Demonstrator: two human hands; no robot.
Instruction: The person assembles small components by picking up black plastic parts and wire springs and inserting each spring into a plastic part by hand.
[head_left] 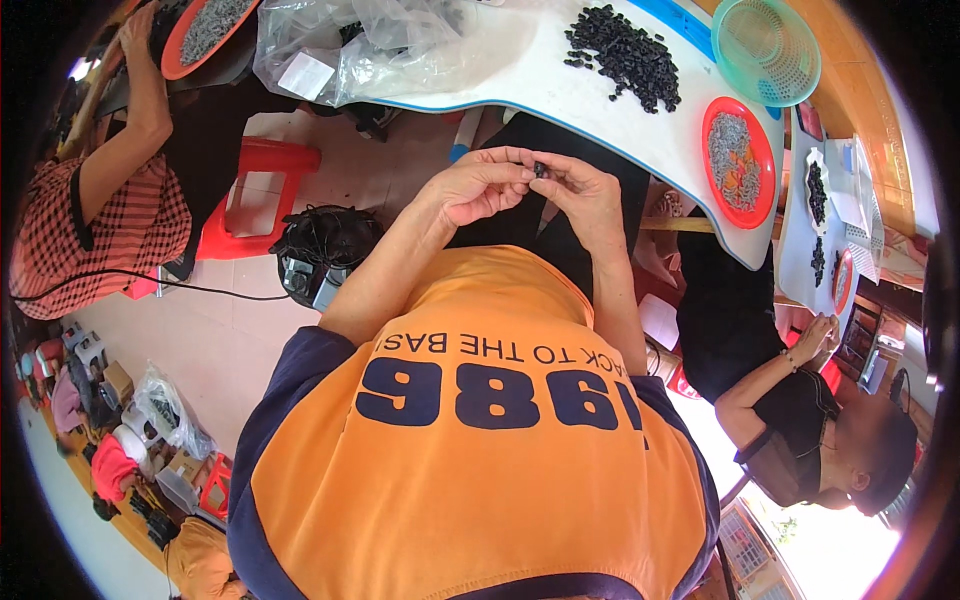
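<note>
Left hand (476, 190) and right hand (588, 196) both pinching small black part (540, 170); likely fine manual-work step, next move seems to need steady, precise grip

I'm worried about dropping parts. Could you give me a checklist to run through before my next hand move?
1. Small, dark black piece pinched: ok, between the fingertips of the left hand and right hand.
2. Piece's fine details visible: cannot tell, too small and partly covered.
3. Hands above the white, blue-edged table: not ok, they are short of its edge, so a drop might miss it.
4. Loose pile of small black pieces on the table: ok.
5. Round red plate holding grey and orange pieces: ok.
</note>
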